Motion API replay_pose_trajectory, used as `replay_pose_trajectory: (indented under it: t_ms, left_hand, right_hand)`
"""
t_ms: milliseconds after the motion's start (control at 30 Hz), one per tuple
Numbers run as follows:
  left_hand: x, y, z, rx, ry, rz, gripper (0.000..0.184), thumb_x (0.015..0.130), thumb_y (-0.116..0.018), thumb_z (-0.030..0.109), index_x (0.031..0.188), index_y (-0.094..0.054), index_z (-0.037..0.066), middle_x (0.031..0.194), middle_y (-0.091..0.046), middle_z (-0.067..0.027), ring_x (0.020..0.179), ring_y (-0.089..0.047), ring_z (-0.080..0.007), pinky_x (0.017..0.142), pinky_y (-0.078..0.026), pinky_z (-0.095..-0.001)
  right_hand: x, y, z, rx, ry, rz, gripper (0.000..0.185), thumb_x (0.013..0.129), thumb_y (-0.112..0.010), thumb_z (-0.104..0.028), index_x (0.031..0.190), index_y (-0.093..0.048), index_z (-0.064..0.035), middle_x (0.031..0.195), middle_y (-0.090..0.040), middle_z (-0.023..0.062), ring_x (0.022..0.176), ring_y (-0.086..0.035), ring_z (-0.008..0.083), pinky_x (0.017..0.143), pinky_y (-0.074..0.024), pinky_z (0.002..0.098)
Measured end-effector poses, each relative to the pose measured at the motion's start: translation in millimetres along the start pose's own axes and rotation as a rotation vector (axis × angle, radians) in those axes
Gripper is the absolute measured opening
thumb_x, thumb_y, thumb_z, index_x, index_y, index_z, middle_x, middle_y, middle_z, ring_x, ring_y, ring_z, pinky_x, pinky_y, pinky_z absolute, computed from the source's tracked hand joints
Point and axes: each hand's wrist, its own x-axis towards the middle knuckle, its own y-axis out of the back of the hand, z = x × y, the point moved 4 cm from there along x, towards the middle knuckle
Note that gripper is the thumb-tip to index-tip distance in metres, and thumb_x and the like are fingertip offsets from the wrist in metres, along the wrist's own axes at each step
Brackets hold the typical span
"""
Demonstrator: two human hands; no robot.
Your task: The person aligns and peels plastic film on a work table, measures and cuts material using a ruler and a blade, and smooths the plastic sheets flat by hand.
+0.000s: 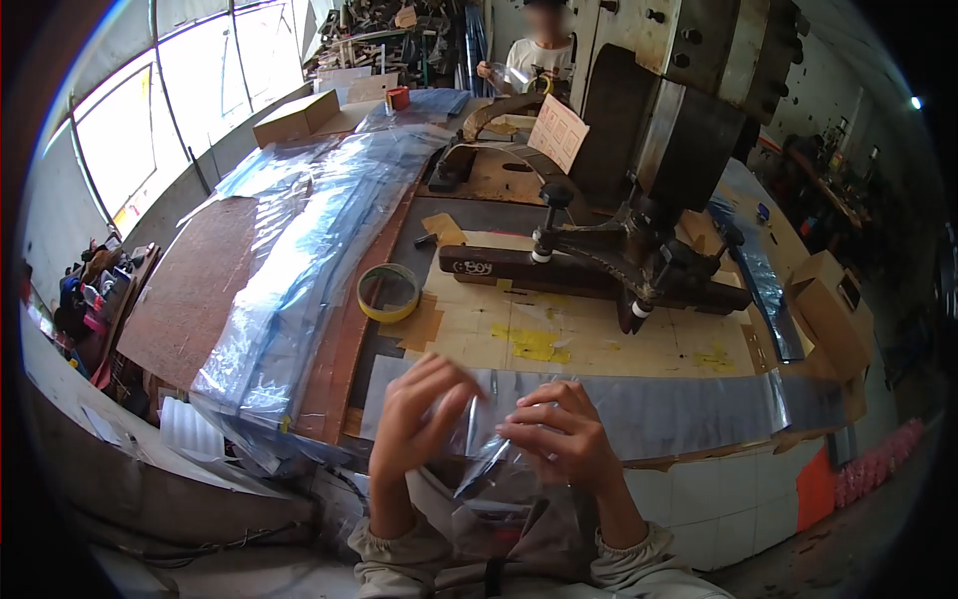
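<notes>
Both hands are raised at the near edge of the work table, in front of a grey strip (659,414). My right hand (561,431) has its fingers closed on a clear plastic film (489,469), which hangs down between the hands. My left hand (419,411) is beside it, its fingers bent and blurred by motion; whether it holds any film cannot be made out. A roll of yellow tape (388,293) lies beyond my left hand. Past the grey strip is a pale board (599,344) with yellow tape pieces on it.
A heavy press (689,150) with a dark clamp bar (599,278) stands over the board. Clear plastic sheets (309,270) cover the left side. Cardboard boxes (296,117) sit at the back left and right. Across the table, a person (539,60) holds clear plastic.
</notes>
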Motion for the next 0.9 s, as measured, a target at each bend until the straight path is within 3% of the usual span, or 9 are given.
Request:
replay_pose_trajectory:
  t_ms: [100, 300, 400, 467, 567, 667, 733, 800, 900]
  left_hand:
    - [-4.3, -30.9, -35.2, 0.485, 0.052, -0.023, 0.03, 0.089, -0.065, 0.027, 0.113, -0.063, 0.009, 0.103, -0.061, -0.008, 0.103, -0.057, -0.0265, 0.086, -0.046, -0.0372]
    - [-13.3, -42.2, -29.1, 0.63, -0.006, -0.02, 0.034, 0.086, -0.068, 0.033, 0.11, -0.065, 0.009, 0.104, -0.06, -0.0049, 0.102, -0.058, -0.0226, 0.093, -0.042, -0.0392]
    - [-14.7, -41.7, -28.9, 0.652, -0.06, 0.021, 0.032, 0.085, -0.07, 0.031, 0.107, -0.067, 0.009, 0.103, -0.06, -0.0043, 0.1, -0.059, -0.0213, 0.093, -0.042, -0.0389]
    - [-15.6, -42.1, -28.4, 0.67, -0.084, 0.048, 0.031, 0.082, -0.073, 0.031, 0.105, -0.069, 0.009, 0.1, -0.062, -0.0036, 0.098, -0.061, -0.0206, 0.092, -0.043, -0.0385]
    - [-15.3, -44.3, -27.4, 0.696, -0.102, 0.065, 0.031, 0.08, -0.075, 0.029, 0.103, -0.07, 0.01, 0.095, -0.063, -0.0024, 0.094, -0.062, -0.0196, 0.089, -0.045, -0.0371]
    - [-18.0, -45.5, -26.9, 0.715, -0.122, 0.049, 0.028, 0.082, -0.073, 0.026, 0.102, -0.069, 0.008, 0.092, -0.061, -0.0022, 0.09, -0.061, -0.0183, 0.083, -0.046, -0.0353]
    - [-19.0, -45.5, -27.1, 0.712, -0.144, 0.057, 0.025, 0.082, -0.073, 0.025, 0.099, -0.068, 0.008, 0.088, -0.059, -0.002, 0.087, -0.061, -0.018, 0.08, -0.046, -0.034]
    - [-18.4, -44.7, -25.2, 0.716, -0.138, 0.039, 0.021, 0.082, -0.072, 0.023, 0.094, -0.067, 0.008, 0.088, -0.058, -0.0029, 0.084, -0.06, -0.019, 0.077, -0.047, -0.0336]
    - [-16.2, -43.7, -22.9, 0.665, -0.131, 0.051, 0.017, 0.082, -0.071, 0.02, 0.091, -0.064, 0.008, 0.088, -0.056, -0.0045, 0.082, -0.059, -0.021, 0.075, -0.049, -0.0347]
  right_hand:
    - [-0.1, 3.4, 0.5, 0.099, -0.002, 0.025, 0.027, 0.065, -0.076, -0.001, 0.089, -0.074, -0.0118, 0.09, -0.069, -0.0006, 0.09, -0.064, 0.0203, 0.082, -0.0461, 0.0361]
    - [-2.9, 23.4, 6.7, 0.374, -0.066, 0.177, 0.018, 0.065, -0.072, 0.002, 0.079, -0.074, -0.0091, 0.079, -0.07, 0.0047, 0.078, -0.065, 0.0204, 0.077, -0.049, 0.0359]
    - [-10.2, 47.5, 6.3, 0.664, -0.057, 0.153, 0.013, 0.07, -0.071, -0.008, 0.082, -0.076, -0.0079, 0.079, -0.071, 0.0066, 0.074, -0.064, 0.0206, 0.081, -0.0478, 0.0391]
    - [-23.5, 65.9, 6.7, 0.946, -0.015, 0.071, 0.024, 0.081, -0.067, -0.025, 0.085, -0.076, -0.0034, 0.078, -0.071, 0.0113, 0.071, -0.064, 0.0215, 0.087, -0.0454, 0.0444]
    - [-22.8, 87.5, 0.5, 1.459, 0.373, -0.106, 0.058, 0.099, -0.047, -0.046, 0.087, -0.074, 0.0038, 0.077, -0.07, 0.0219, 0.061, -0.064, 0.0247, 0.089, -0.0432, 0.051]
    - [-13.0, 94.3, 3.0, 1.576, 0.347, -0.004, 0.062, 0.104, -0.04, -0.045, 0.086, -0.074, 0.0044, 0.077, -0.069, 0.0224, 0.058, -0.064, 0.0243, 0.082, -0.0472, 0.0463]
    - [-0.3, 76.7, 12.5, 1.258, 0.038, 0.166, 0.047, 0.101, -0.051, -0.037, 0.087, -0.072, 0.0032, 0.078, -0.069, 0.0169, 0.066, -0.067, 0.0232, 0.079, -0.0491, 0.0393]
    - [11.7, 58.8, 19.1, 0.489, -0.414, 0.047, 0.033, 0.094, -0.064, -0.03, 0.09, -0.07, 0.0019, 0.084, -0.068, 0.0141, 0.078, -0.067, 0.0261, 0.077, -0.0501, 0.0366]
    - [27.3, 16.1, 18.2, -0.014, -0.43, -0.05, 0.03, 0.087, -0.069, -0.024, 0.106, -0.068, -0.0003, 0.106, -0.065, 0.0149, 0.1, -0.063, 0.03, 0.085, -0.0497, 0.0386]
